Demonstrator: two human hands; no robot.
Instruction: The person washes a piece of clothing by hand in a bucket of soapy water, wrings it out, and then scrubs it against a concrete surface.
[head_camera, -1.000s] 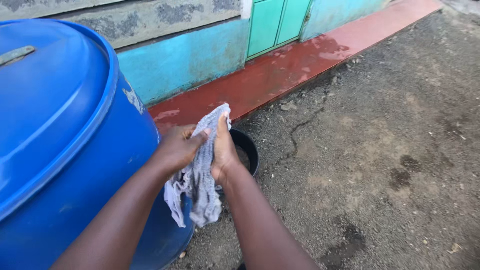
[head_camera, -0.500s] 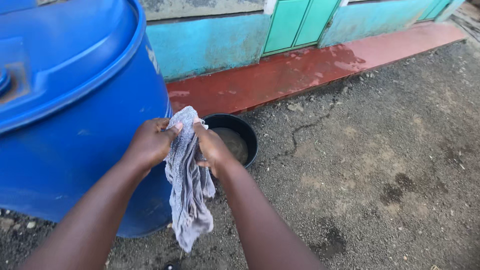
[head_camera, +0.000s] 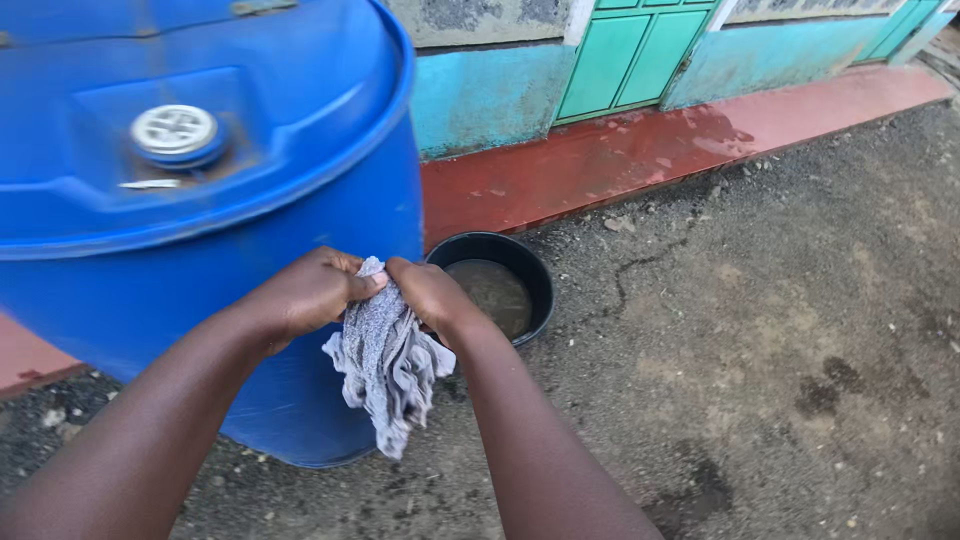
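Observation:
My left hand (head_camera: 305, 292) and my right hand (head_camera: 432, 293) both grip the top of a grey cloth (head_camera: 385, 366). The cloth is bunched between them and hangs down in folds in front of a big blue plastic drum (head_camera: 210, 190). Just behind my right hand a black basin (head_camera: 535, 275) sits on the ground, holding murky brown water.
The drum has a grey screw cap (head_camera: 173, 130) on its lid. A red concrete step (head_camera: 640, 155) runs along a turquoise wall (head_camera: 490, 95) with a green door (head_camera: 630, 50). Dark gravelly ground (head_camera: 780, 330) with damp patches spreads to the right.
The view has tilted, showing the drum's lid. My hands have drawn closer together and gathered the cloth, which hangs shorter and more bunched than before.

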